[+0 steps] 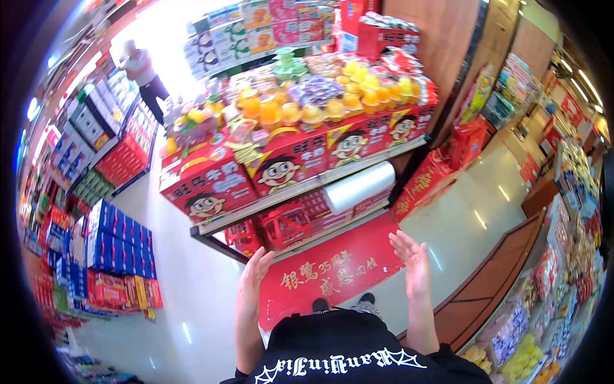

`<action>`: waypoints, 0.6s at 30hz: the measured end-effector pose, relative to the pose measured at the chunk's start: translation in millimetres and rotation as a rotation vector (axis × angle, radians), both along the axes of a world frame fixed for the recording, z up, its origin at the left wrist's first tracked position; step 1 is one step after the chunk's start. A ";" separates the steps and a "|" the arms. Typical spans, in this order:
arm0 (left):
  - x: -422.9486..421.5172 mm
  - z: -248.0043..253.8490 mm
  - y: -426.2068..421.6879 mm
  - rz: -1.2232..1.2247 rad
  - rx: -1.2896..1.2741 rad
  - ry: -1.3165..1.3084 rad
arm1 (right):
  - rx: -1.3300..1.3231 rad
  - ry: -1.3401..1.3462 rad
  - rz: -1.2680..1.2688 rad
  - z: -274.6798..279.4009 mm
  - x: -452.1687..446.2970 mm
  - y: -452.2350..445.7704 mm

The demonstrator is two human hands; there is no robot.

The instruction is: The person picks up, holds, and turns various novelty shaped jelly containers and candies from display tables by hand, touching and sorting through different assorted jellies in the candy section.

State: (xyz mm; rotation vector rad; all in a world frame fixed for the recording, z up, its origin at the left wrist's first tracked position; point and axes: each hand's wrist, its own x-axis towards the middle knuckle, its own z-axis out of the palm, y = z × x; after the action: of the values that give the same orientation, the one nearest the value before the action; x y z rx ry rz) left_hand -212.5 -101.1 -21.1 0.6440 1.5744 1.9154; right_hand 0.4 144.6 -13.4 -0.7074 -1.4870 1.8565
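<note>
My left hand (254, 276) is raised at the lower centre, fingers stretched upward, holding nothing. To its right, my right hand (411, 261) is held up the same way, palm turned inward and empty. Both hands are apart, above a red floor mat (300, 297) with gold characters. Beyond them stands a shelf with red milk boxes (281, 168) along its front edge. Yellow and orange jelly cups (311, 114) are heaped on top, with purple packets (316, 90) among them. Below the shelf edge hangs a white plastic roll (360, 187). Neither hand touches the shelf.
Blue cartons (120, 238) are stacked at the left beside red boxes (110, 289). A person (142, 73) stands in the back left aisle. A curved brown wooden edge (489, 288) and bins of packaged goods (511, 326) are at the right. Red bags (469, 141) hang beyond the shelf.
</note>
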 end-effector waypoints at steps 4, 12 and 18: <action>-13.4 -1.8 -36.7 0.159 -0.021 -0.067 | 0.042 -0.025 0.166 6.8 -60.2 -14.7; -47.8 -0.7 -53.3 0.355 -0.066 -0.073 | 0.050 -0.017 0.402 0.3 -165.7 -14.3; -100.5 13.4 -35.2 0.458 -0.141 0.016 | 0.108 0.046 0.554 -4.0 -257.0 7.9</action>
State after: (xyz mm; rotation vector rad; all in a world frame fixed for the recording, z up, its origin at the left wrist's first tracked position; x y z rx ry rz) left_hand -313.1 -136.4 -7.7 0.2501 1.9758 2.0884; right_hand -256.6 152.5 -17.4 -0.2036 -1.8672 2.1438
